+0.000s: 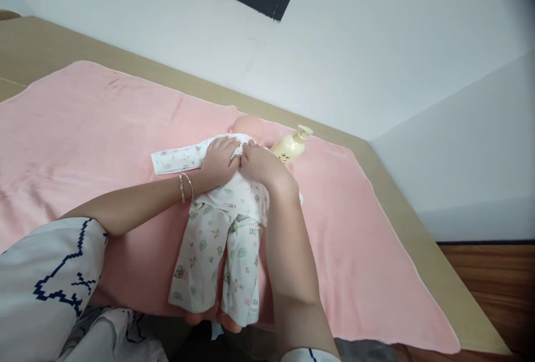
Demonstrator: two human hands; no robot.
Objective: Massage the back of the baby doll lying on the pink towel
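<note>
A baby doll (pixel 246 125) lies on its back on a pink blanket (pixel 355 250), its head away from me and its feet at the near edge. It wears a white printed pajama top (pixel 240 195) and matching pajama pants (pixel 203 256). One sleeve stretches out to the left. My left hand (pixel 220 160) rests on the chest of the top, fingers spread over the fabric. Close beside it, my right hand (pixel 263 164) has its bent fingers pinched on the top near the neck. My hands hide what lies under the fingertips.
A pale yellow pump bottle (pixel 289 147) stands on the blanket just beyond my right hand. Part of a small white thing (pixel 301 199) shows beside my right forearm. The tan table (pixel 401 206) borders a white wall (pixel 334 61). A wooden surface (pixel 493 284) is at lower right.
</note>
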